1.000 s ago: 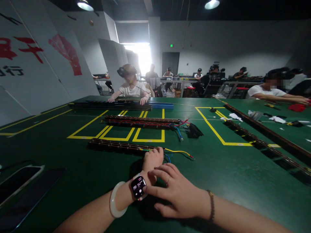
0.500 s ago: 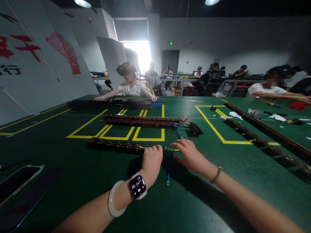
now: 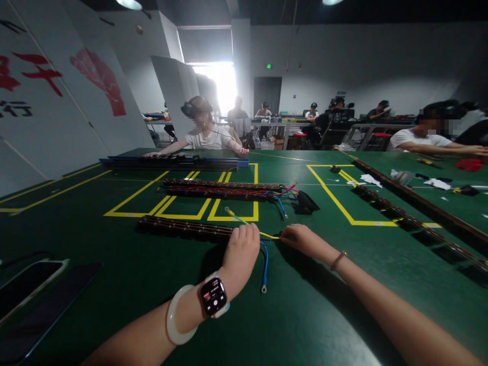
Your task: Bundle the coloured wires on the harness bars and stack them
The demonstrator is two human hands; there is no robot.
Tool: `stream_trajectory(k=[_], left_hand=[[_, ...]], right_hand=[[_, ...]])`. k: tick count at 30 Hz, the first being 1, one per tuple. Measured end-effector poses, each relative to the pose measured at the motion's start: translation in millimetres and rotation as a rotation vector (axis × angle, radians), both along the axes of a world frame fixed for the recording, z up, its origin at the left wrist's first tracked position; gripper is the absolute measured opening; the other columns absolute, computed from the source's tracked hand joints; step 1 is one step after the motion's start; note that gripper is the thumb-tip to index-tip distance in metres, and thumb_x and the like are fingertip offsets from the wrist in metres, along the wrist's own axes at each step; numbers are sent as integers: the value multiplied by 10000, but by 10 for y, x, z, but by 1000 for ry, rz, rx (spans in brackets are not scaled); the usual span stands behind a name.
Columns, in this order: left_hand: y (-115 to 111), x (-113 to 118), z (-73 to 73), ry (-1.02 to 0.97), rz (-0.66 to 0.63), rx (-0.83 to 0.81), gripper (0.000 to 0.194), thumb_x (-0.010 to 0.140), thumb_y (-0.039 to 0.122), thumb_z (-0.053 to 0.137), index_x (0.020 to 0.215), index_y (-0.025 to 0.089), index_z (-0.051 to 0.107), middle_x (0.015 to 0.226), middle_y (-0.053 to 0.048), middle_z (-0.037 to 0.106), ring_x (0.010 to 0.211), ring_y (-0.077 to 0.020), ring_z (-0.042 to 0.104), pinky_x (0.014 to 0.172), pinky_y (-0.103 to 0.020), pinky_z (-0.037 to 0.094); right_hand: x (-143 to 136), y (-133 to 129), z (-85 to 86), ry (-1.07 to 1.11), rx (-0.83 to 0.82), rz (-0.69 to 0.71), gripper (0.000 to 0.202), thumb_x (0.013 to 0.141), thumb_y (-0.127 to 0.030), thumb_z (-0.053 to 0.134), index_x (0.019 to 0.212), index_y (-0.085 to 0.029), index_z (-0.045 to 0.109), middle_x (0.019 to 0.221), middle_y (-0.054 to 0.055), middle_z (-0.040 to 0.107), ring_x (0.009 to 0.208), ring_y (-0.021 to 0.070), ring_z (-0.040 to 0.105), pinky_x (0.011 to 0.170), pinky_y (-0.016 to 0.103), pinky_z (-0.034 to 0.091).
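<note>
A long dark bar with copper-coloured lines [image 3: 186,227] lies in front of me. At its right end my left hand [image 3: 242,254] is closed round a yellow-green wire [image 3: 239,218], whose ring terminal [image 3: 228,210] sticks up past the fingers, above the bar. Whether these fingers also grip the bar is hidden. To the right, my right hand [image 3: 299,240] pinches the yellow stretch of the wire. From under my left hand a blue wire with a ring terminal [image 3: 264,269] hangs down onto the green table.
Beyond lies another bar with red and blue wires [image 3: 224,190] and a black piece [image 3: 307,202] at its end. Long bars [image 3: 396,211] run along the right. Two phone-like slabs [image 3: 49,310] lie at left. A person [image 3: 208,134] sits across the green table [image 3: 324,315].
My right hand has closed from spread fingers to a pinch on the yellow wire. The ring terminal end now sticks up left of my left hand, where the wire lay along the bar.
</note>
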State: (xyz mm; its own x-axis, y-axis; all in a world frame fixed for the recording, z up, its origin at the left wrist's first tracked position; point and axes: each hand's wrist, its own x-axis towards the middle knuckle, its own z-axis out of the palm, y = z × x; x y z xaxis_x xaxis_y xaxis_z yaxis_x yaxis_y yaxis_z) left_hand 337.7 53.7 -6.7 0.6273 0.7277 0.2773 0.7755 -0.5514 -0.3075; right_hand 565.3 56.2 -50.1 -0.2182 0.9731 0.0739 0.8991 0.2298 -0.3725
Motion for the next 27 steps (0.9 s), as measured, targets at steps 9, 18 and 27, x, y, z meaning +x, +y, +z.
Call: stream_trajectory(k=[9,18,27], left_hand=[[0,-10,-359,87,-515,35,457,919,137,301,1360,131,423,1409,-117,420,1342,-237,309,1062,-398,257],[-44,-28,-165,33,-745,3,341,907,136,386,1218,184,518,1338,-100,484,1313,-227,343,1041,-410,256],[-65,9,-158,-106,-218,-298,393,945,284,260,863,115,605,791,-109,624,753,-218,605,697,-350,449]], right_hand=[[-29,-14,84,403,-209,-70,413,920,-446,398,1030,-119,623,836,66,648,676,143,565,617,260,434],[-53,-47,128,389,-311,20,437,836,-470,534,1067,-115,643,964,84,673,840,185,611,716,282,470],[-115,-133,187,180,-266,60,505,739,-438,659,1135,-127,619,1054,105,632,888,205,592,764,311,472]])
